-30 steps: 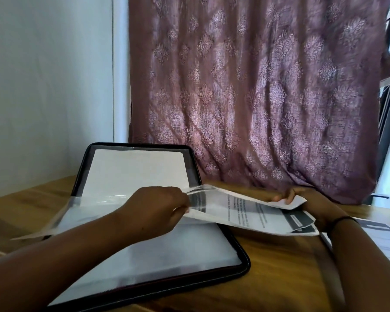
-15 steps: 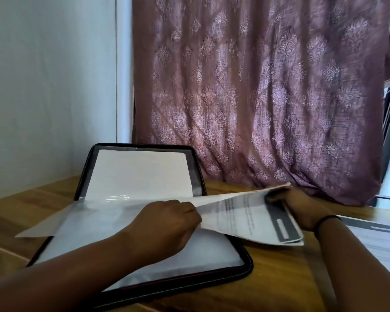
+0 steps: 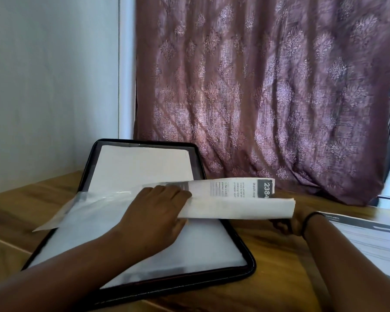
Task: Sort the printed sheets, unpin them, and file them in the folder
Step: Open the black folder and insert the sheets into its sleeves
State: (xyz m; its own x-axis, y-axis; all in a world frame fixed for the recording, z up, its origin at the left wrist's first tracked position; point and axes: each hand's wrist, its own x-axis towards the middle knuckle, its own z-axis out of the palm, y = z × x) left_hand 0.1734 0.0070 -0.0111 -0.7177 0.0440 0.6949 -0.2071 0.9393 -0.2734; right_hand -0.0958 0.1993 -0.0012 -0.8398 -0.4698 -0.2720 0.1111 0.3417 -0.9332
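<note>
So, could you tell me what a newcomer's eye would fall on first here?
Probably the printed sheets, curled over at the picture's middle, with the left hand at their left end and the right hand under their right end. Below them lies the open black-rimmed folder on the wooden table, and a patterned mauve curtain fills the background.

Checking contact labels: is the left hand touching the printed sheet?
Touching. The head view shows the left hand lying on the printed sheet, its fingers overlapping the paper's edge.
</note>
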